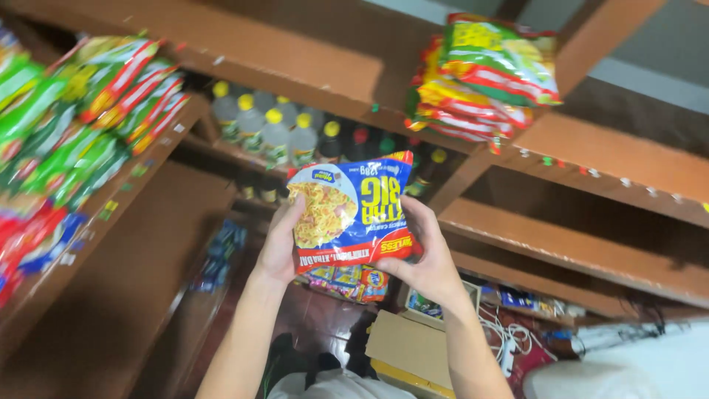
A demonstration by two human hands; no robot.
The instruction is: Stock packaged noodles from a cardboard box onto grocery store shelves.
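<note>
A blue and red noodle packet (354,210) with a picture of yellow noodles is held up in front of the wooden shelves. My left hand (281,244) grips its left edge. My right hand (428,258) grips its right and lower edge. Under it I hold a few more packets (351,281), partly hidden by the top one.
A stack of green, yellow and red packets (480,74) lies on the upper right shelf (613,159). More packets (81,125) fill the left shelves. Clear bottles with yellow caps (273,129) stand at the back. A cardboard box (410,347) and white cables (506,340) lie below.
</note>
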